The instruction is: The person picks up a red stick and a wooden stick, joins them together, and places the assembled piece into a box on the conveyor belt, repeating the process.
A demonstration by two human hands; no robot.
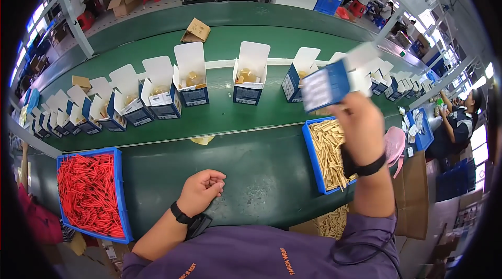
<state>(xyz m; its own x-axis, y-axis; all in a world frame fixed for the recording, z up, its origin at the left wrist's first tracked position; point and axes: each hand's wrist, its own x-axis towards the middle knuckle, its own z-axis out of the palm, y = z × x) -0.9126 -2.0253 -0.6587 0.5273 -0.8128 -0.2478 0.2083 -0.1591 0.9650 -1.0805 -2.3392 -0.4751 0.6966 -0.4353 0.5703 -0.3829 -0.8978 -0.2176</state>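
Observation:
My right hand [361,122] is raised above the right side of the table, gripping a small blue and white carton [328,89] at its lower corner. The carton is tilted, and its white lid flap stands up, smeared by motion. Below that hand is a blue tray [309,146] full of short pale wooden sticks [327,146]. My left hand [201,191] rests on the green table [256,174], fingers curled in and nothing showing in them. Beyond, several open cartons [247,93] stand in a row on the green belt [222,114], with yellowish contents inside.
A blue tray [119,190] of thin red sticks [86,193] sits at the left. A brown paper piece [197,30] lies on the belt's far side. At the right are a pink item [395,143], a cardboard box [413,195] and another person [460,127].

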